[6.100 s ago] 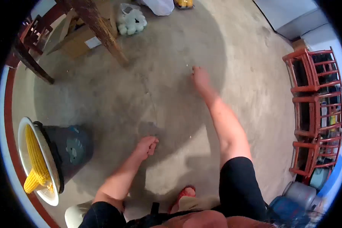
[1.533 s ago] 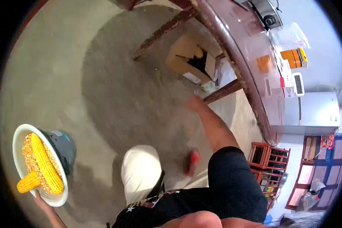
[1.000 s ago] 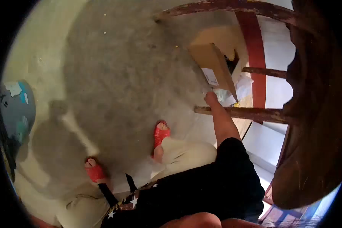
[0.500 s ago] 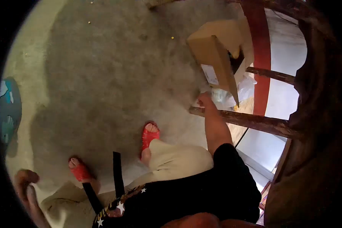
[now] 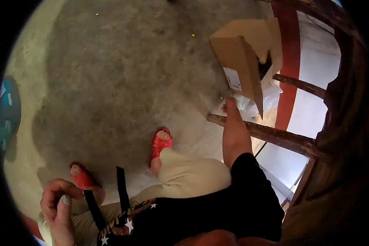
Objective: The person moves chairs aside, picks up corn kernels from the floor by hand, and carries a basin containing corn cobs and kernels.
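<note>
My left hand (image 5: pixel 60 209) is raised at the lower left with its fingers loosely curled and the thumb apart from them. Nothing shows between them. My right arm stretches down past a wooden rail, and my right hand (image 5: pixel 229 105) is beside the clear plastic bag (image 5: pixel 248 105) at the foot of the cardboard box (image 5: pixel 238 53). Its fingers look curled in. They are small and partly hidden, so whatever they hold cannot be made out. The box stands with its flaps up, a white label on its side and something dark inside.
A wooden rail (image 5: pixel 274 133) juts out just beyond my right forearm, with another rail (image 5: pixel 301 83) farther off. Dark wooden furniture (image 5: pixel 332 184) fills the right side. My red sandals (image 5: pixel 162 141) are on the concrete floor (image 5: pixel 123 78). A blue-grey object (image 5: pixel 10 115) lies at the far left.
My left hand has come up and inward from the left edge. My right hand has shifted slightly toward the plastic bag and box. The view has shifted a little.
</note>
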`<state>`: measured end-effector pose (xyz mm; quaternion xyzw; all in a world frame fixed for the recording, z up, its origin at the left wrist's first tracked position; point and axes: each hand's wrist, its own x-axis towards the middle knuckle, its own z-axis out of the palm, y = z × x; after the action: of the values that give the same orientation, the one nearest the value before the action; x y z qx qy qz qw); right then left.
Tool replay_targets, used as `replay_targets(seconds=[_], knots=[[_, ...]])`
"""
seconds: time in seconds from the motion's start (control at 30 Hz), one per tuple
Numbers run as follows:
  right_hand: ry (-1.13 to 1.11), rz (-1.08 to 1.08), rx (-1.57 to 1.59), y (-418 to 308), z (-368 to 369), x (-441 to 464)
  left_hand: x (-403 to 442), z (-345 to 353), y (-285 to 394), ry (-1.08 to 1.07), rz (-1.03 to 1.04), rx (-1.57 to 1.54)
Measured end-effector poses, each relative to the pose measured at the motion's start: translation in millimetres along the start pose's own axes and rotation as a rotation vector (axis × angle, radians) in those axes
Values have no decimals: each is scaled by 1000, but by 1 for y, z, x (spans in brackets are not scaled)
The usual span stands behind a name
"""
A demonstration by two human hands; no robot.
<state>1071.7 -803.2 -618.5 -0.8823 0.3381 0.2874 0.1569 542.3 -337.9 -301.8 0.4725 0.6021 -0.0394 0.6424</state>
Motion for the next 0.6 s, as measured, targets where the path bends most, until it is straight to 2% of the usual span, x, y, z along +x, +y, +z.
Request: replay_targets(seconds=[0.07,0.13,0.3,0.43,0.53,0.6], knots=[[45,-29,-52,-5,-5,-15,1,3,-1,31,-47,-35],[46,-38,-81,-7,-5,-15,1,4,2,-117,-15,-10],[13,-72,-91,-10,3,-21,5,1,12,-200,18,39],[68,-59,48,-10,12,-33,5,2,9,-148,8,68],[-83,-38,406,-10,21,-33,3,7,16,-216,8,54],[164,-115,210,-33,34,-89,1,10,18,-207,-15,9]])
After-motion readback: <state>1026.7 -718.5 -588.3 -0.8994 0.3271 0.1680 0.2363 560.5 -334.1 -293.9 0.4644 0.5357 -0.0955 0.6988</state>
